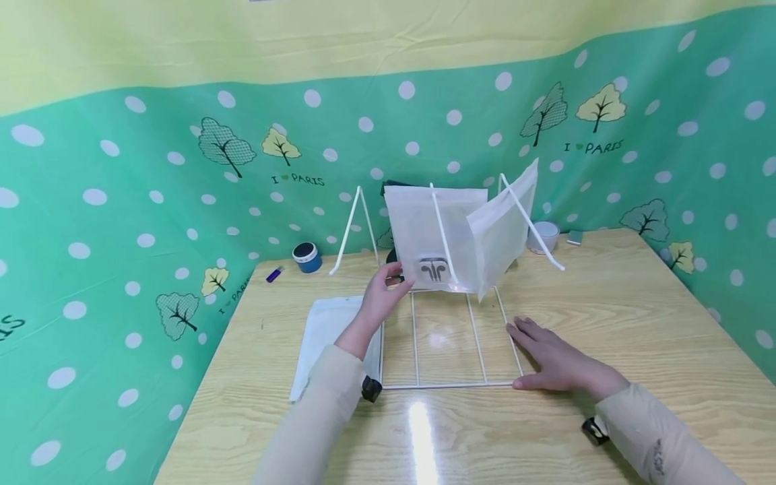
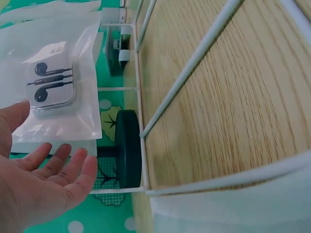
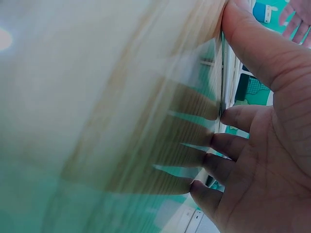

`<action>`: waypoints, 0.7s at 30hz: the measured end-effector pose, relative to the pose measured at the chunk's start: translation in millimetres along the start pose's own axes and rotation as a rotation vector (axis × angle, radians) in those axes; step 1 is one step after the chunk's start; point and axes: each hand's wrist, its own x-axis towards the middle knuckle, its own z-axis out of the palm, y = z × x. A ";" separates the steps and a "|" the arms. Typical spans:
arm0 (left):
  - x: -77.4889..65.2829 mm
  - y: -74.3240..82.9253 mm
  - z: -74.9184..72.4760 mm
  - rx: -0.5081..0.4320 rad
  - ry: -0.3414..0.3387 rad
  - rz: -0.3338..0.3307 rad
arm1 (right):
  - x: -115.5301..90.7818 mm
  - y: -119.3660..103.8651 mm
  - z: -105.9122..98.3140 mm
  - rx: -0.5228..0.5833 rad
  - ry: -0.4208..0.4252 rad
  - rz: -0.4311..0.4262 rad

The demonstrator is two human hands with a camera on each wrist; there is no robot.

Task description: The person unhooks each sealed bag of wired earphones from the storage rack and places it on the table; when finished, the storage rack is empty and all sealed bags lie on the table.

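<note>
A white wire rack (image 1: 448, 386) stands on the table, with slanted dividers rising at its back. Between dividers, a white translucent pouch (image 1: 406, 222) leans with boxed wired earphones (image 1: 433, 270) showing through its front. Another white pouch (image 1: 506, 222) stands tilted to its right. My left hand (image 1: 383, 296) is beside the earphone pouch's lower left edge. In the left wrist view its fingers (image 2: 60, 167) are spread and loosely bent, with no grip on the pouch. My right hand (image 1: 554, 357) rests on the table at the rack's front right corner, fingertips against the tabletop.
A flat white pouch (image 1: 327, 330) lies left of the rack, partly under my left arm. Behind it are a blue round jar (image 1: 307, 257) and a purple USB stick (image 1: 275, 274). A white cup (image 1: 543, 237) and a small teal box (image 1: 574, 237) stand at the back right.
</note>
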 end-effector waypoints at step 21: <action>2.6 -11.4 33.4 -0.190 -0.064 -0.014 | -0.9 -3.6 -1.2 0.001 -0.002 0.011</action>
